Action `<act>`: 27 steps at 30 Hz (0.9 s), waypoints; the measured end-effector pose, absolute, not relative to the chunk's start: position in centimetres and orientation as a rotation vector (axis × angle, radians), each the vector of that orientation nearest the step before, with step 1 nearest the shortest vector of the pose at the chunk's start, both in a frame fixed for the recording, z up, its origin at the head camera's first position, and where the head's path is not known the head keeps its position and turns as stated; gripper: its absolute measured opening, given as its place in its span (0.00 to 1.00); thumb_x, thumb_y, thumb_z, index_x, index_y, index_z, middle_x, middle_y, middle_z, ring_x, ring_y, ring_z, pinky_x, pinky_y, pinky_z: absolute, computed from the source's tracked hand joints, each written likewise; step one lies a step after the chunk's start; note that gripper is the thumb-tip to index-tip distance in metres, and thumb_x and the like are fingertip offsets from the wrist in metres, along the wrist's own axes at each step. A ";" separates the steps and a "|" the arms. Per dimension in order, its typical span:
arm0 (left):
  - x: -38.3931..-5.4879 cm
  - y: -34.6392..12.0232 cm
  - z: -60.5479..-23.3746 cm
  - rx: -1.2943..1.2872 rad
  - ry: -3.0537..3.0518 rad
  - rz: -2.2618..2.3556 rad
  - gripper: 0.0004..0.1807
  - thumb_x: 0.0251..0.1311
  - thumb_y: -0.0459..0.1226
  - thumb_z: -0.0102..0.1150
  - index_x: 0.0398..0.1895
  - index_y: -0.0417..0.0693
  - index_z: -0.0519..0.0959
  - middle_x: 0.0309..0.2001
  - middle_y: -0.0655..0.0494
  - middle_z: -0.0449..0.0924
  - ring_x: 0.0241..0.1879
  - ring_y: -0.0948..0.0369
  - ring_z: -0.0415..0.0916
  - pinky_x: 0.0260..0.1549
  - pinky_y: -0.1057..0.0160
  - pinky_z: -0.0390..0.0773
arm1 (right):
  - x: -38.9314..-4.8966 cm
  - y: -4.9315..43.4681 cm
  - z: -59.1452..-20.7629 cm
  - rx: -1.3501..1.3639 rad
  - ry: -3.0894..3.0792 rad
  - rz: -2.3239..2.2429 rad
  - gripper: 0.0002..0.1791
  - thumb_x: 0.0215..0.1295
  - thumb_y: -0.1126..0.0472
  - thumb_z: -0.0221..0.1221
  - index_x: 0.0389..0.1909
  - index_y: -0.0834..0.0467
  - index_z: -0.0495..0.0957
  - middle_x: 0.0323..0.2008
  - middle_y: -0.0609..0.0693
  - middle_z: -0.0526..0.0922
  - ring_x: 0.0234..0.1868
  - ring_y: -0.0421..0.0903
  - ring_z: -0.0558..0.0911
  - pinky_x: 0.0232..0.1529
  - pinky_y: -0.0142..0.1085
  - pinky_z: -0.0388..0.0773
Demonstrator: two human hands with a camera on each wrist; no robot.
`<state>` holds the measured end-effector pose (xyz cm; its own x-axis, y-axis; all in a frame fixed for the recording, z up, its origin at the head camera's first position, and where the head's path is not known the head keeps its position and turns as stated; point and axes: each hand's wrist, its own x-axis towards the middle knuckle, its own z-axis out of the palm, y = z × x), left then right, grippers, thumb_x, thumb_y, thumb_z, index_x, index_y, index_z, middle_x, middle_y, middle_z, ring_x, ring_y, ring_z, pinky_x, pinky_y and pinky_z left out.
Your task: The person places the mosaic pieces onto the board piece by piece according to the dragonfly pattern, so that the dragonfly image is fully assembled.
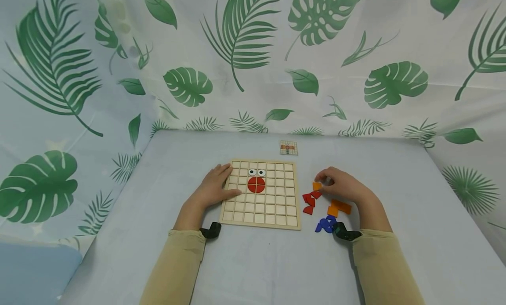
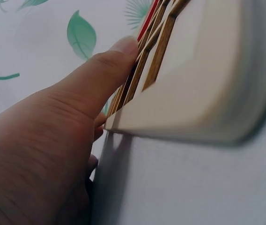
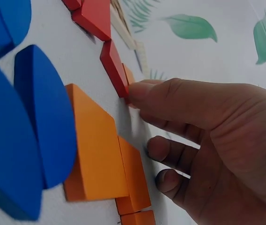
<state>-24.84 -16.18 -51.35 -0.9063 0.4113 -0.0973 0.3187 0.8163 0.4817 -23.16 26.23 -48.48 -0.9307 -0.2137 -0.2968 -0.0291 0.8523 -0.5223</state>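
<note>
My left hand (image 1: pixel 213 186) rests at the left edge of a wooden grid board (image 1: pixel 276 224), its thumb (image 2: pixel 116 51) lying over the rim and its other fingers along the side. On the board sit two eye pieces (image 1: pixel 257 172) above a red circle (image 1: pixel 256 185) made of quarter pieces. Right of the board, my right hand (image 1: pixel 341 184) pinches a small orange block (image 1: pixel 317 186) by its edge; in the right wrist view the block is mostly hidden behind thumb and a red piece (image 3: pixel 114 70). Several red pieces (image 1: pixel 309 199) lie just below that hand.
More orange blocks (image 1: pixel 341 206) lie under the right wrist, with several blue rounded pieces (image 1: pixel 325 224) nearer me. A small pattern card (image 1: pixel 289 148) lies beyond the board. Leaf-printed cloth (image 1: pixel 253 94) hangs behind the white table surface (image 1: pixel 245 270).
</note>
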 end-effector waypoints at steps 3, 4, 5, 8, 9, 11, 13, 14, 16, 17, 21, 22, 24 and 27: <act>-25.0 -16.3 -51.4 0.572 2.800 0.669 0.54 0.58 0.65 0.59 0.79 0.47 0.49 0.80 0.52 0.44 0.80 0.47 0.36 0.79 0.47 0.39 | -23.1 26.0 -48.3 -0.195 2.685 -0.741 0.14 0.65 0.57 0.60 0.51 0.48 0.79 0.50 0.52 0.77 0.52 0.52 0.72 0.56 0.51 0.79; -25.0 -16.4 -51.5 0.576 2.794 0.671 0.55 0.58 0.64 0.59 0.79 0.46 0.49 0.80 0.52 0.44 0.80 0.47 0.35 0.79 0.47 0.39 | -23.1 25.9 -48.3 -0.199 2.686 -0.736 0.14 0.65 0.58 0.60 0.51 0.48 0.79 0.49 0.51 0.77 0.51 0.52 0.73 0.55 0.50 0.79; -25.0 -16.5 -51.5 0.575 2.787 0.678 0.55 0.58 0.64 0.60 0.79 0.46 0.49 0.80 0.52 0.44 0.80 0.47 0.35 0.79 0.47 0.39 | -23.1 25.9 -48.2 -0.201 2.688 -0.731 0.14 0.65 0.58 0.60 0.51 0.48 0.79 0.49 0.51 0.77 0.51 0.52 0.73 0.55 0.49 0.79; -25.1 -16.6 -51.5 0.584 2.765 0.699 0.55 0.58 0.63 0.61 0.79 0.46 0.49 0.81 0.52 0.43 0.80 0.48 0.34 0.79 0.48 0.37 | -23.1 25.7 -48.1 -0.211 2.689 -0.719 0.13 0.65 0.58 0.61 0.50 0.48 0.80 0.47 0.51 0.78 0.49 0.51 0.73 0.51 0.46 0.80; -25.2 -16.7 -51.5 0.592 2.760 0.706 0.55 0.58 0.63 0.61 0.79 0.46 0.49 0.81 0.52 0.43 0.80 0.48 0.34 0.79 0.48 0.37 | -23.1 25.7 -48.1 -0.213 2.693 -0.715 0.13 0.65 0.58 0.61 0.50 0.48 0.80 0.47 0.50 0.78 0.49 0.51 0.73 0.51 0.46 0.80; -25.2 -16.8 -51.5 0.600 2.751 0.712 0.55 0.58 0.62 0.62 0.79 0.46 0.49 0.81 0.52 0.43 0.80 0.49 0.34 0.79 0.49 0.37 | -23.2 25.6 -48.1 -0.213 2.702 -0.709 0.13 0.64 0.58 0.61 0.50 0.48 0.80 0.46 0.50 0.78 0.48 0.51 0.74 0.49 0.44 0.80; -25.2 -16.9 -51.5 0.609 2.744 0.714 0.55 0.57 0.62 0.62 0.79 0.46 0.49 0.81 0.52 0.43 0.80 0.49 0.34 0.79 0.49 0.37 | -23.2 25.6 -48.3 -0.216 2.710 -0.705 0.13 0.64 0.57 0.62 0.50 0.48 0.80 0.46 0.50 0.79 0.47 0.51 0.74 0.48 0.43 0.80; -25.2 -16.9 -51.5 0.613 2.741 0.712 0.55 0.57 0.62 0.62 0.79 0.47 0.49 0.81 0.52 0.43 0.80 0.50 0.33 0.79 0.49 0.37 | -23.2 25.6 -48.3 -0.223 2.713 -0.704 0.13 0.64 0.57 0.62 0.50 0.48 0.80 0.46 0.50 0.79 0.47 0.51 0.74 0.47 0.43 0.80; -25.2 -16.9 -51.5 0.617 2.734 0.714 0.56 0.57 0.62 0.63 0.80 0.47 0.49 0.81 0.53 0.42 0.80 0.50 0.33 0.79 0.50 0.36 | -23.2 25.6 -48.4 -0.220 2.719 -0.702 0.14 0.64 0.56 0.62 0.50 0.48 0.80 0.45 0.51 0.79 0.46 0.51 0.74 0.46 0.41 0.80; -25.2 -16.9 -51.4 0.617 2.731 0.718 0.56 0.57 0.62 0.63 0.80 0.47 0.49 0.81 0.53 0.42 0.80 0.50 0.33 0.79 0.50 0.36 | -23.2 25.5 -48.4 -0.217 2.723 -0.702 0.14 0.64 0.56 0.63 0.51 0.48 0.80 0.45 0.50 0.79 0.46 0.51 0.74 0.46 0.41 0.81; -25.1 -17.0 -51.3 0.626 2.728 0.731 0.55 0.56 0.62 0.63 0.80 0.49 0.49 0.81 0.52 0.42 0.80 0.49 0.33 0.79 0.49 0.36 | -23.1 25.4 -48.2 -0.216 2.741 -0.721 0.16 0.64 0.54 0.63 0.52 0.48 0.79 0.46 0.51 0.79 0.46 0.51 0.74 0.43 0.38 0.80; -25.1 -17.0 -51.3 0.628 2.727 0.736 0.55 0.56 0.62 0.64 0.79 0.49 0.50 0.81 0.52 0.42 0.80 0.49 0.33 0.79 0.49 0.36 | -23.1 25.3 -48.1 -0.219 2.746 -0.727 0.16 0.65 0.54 0.63 0.53 0.48 0.79 0.46 0.51 0.79 0.46 0.51 0.74 0.43 0.38 0.80; -25.1 -17.0 -51.4 0.634 2.728 0.734 0.55 0.56 0.62 0.64 0.79 0.49 0.50 0.81 0.52 0.42 0.80 0.49 0.33 0.79 0.49 0.36 | -23.1 25.0 -47.8 -0.233 2.755 -0.744 0.17 0.65 0.54 0.63 0.54 0.49 0.78 0.47 0.51 0.79 0.46 0.51 0.74 0.44 0.38 0.80; -25.2 -17.0 -51.5 0.645 2.727 0.726 0.55 0.56 0.62 0.63 0.79 0.49 0.51 0.81 0.51 0.42 0.80 0.49 0.33 0.79 0.49 0.36 | -23.1 24.6 -47.2 -0.276 2.763 -0.763 0.17 0.66 0.55 0.62 0.55 0.49 0.78 0.49 0.51 0.79 0.48 0.51 0.74 0.46 0.40 0.80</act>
<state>-25.17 -17.01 -51.46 -0.8718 0.4749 -0.1200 0.3524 0.7783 0.5197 -23.09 24.57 -47.21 -0.9478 -0.2494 -0.1987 -0.1121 0.8440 -0.5245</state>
